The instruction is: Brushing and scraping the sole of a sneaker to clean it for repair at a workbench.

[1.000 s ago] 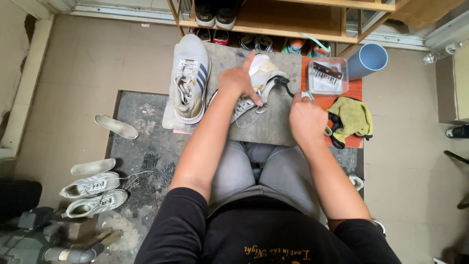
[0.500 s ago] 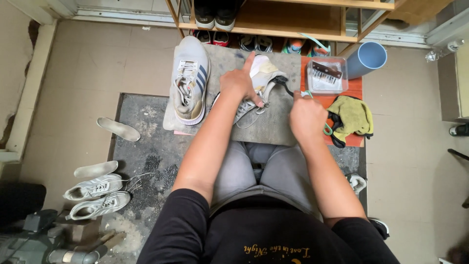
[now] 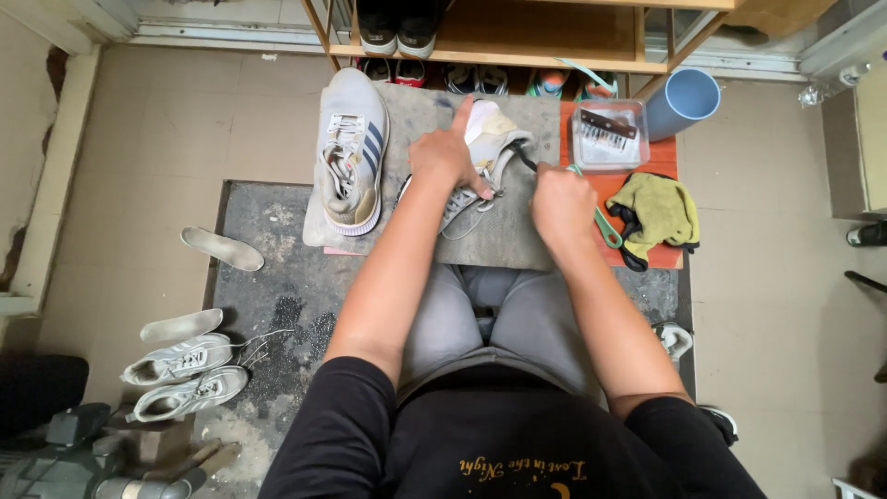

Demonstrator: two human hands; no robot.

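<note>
Black sleeves and grey trousers fill the near edge of the view, with both forearms stretched forward over the knees. To the left, on the dark mat (image 3: 277, 305), a pair of pale sneakers (image 3: 180, 374) is laid side by side, and two loose insoles (image 3: 222, 248) lie beyond them. Further out, a grey surface (image 3: 517, 231) is set before the knees. On it, a pale shoe (image 3: 485, 152) is pinned on its side under the left hand (image 3: 445, 159), whose fingers are pressed down on it with one finger raised. The right hand (image 3: 561, 203) is closed into a fist just right of that shoe, apart from the left hand, clamped on a dark tool (image 3: 525, 163) whose tip meets the shoe's opening. A green-handled tool (image 3: 605, 226) is seen below this fist. Another shoe (image 3: 351, 152) with dark stripes is stood upright at the surface's left side. Right of the surface, a yellow-green cloth (image 3: 658, 208) and a clear box (image 3: 610, 134) rest on an orange board (image 3: 661, 166). A blue cup (image 3: 684, 102) and a shoe shelf (image 3: 517, 37) are furthest.
</note>
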